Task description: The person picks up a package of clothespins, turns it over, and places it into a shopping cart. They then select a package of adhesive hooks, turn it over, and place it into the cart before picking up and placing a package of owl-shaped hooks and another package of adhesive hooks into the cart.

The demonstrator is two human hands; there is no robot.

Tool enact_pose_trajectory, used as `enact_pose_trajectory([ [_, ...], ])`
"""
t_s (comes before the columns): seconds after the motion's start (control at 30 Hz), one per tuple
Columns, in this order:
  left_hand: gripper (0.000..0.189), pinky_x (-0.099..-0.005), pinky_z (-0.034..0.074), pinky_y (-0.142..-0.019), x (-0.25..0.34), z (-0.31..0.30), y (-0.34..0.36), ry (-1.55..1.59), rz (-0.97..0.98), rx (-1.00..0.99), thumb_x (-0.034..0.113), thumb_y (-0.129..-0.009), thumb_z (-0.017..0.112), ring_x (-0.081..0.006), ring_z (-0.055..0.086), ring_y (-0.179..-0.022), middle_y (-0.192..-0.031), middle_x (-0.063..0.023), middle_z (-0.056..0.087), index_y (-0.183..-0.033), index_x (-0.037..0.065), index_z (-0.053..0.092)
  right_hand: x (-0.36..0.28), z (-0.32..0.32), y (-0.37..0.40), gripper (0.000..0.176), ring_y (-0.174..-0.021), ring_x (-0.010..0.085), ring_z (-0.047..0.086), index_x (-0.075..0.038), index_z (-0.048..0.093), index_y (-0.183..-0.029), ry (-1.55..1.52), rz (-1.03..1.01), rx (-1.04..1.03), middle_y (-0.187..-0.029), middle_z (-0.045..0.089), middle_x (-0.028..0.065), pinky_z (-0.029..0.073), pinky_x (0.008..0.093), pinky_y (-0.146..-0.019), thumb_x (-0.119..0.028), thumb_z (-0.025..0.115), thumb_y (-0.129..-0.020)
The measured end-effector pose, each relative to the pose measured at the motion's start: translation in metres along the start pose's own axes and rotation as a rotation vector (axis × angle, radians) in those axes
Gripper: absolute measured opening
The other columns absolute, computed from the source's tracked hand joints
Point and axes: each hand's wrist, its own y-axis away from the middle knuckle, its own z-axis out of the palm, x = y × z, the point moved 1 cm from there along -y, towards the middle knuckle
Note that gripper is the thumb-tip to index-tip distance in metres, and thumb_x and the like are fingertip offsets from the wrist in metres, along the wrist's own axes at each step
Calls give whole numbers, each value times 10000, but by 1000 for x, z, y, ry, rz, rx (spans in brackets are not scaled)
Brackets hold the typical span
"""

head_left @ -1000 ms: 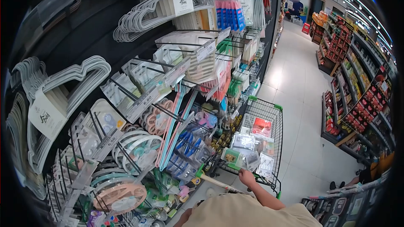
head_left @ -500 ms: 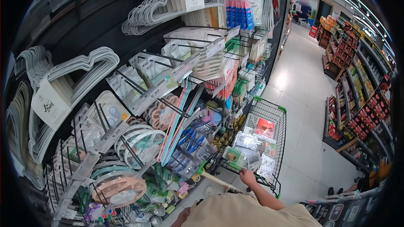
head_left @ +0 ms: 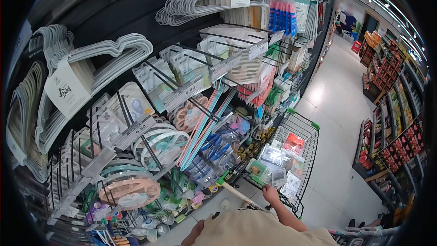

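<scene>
A shopping cart with black wire sides and green corners stands in front of me. Inside lie several flat packaged goods, among them a red pack, clear-wrapped packs and a green-framed pack. My right hand is at the cart's rear edge, fingers curled; whatever they may hold is hidden. Its forearm crosses above the cart's pale handle. Low beside my body, my left hand shows only in part, away from the handle, its fingers hidden.
On my left, a dark rack carries grey hangers, oval drying racks, pink and blue hangers and bagged goods on protruding hooks. A tiled aisle runs ahead. Stocked shelves line the right. A person is far ahead.
My view has turned slightly left, so rack, cart and aisle sit farther right in the picture. My right hand stays at the cart's rear; more of my left hand shows.
</scene>
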Motion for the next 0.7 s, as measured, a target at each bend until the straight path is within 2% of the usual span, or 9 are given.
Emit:
enact_pose_trajectory([
  [0.7,233,-397,492,-771,-22,20,-11,15,-94,178,182,-845,570,-311,658,-884,-927,-182,688,-979,22,673,-1,1,0,242,-824,414,650,-70,699,-932,-28,2,29,-865,676,223,514,489,-781,-190,501,-860],
])
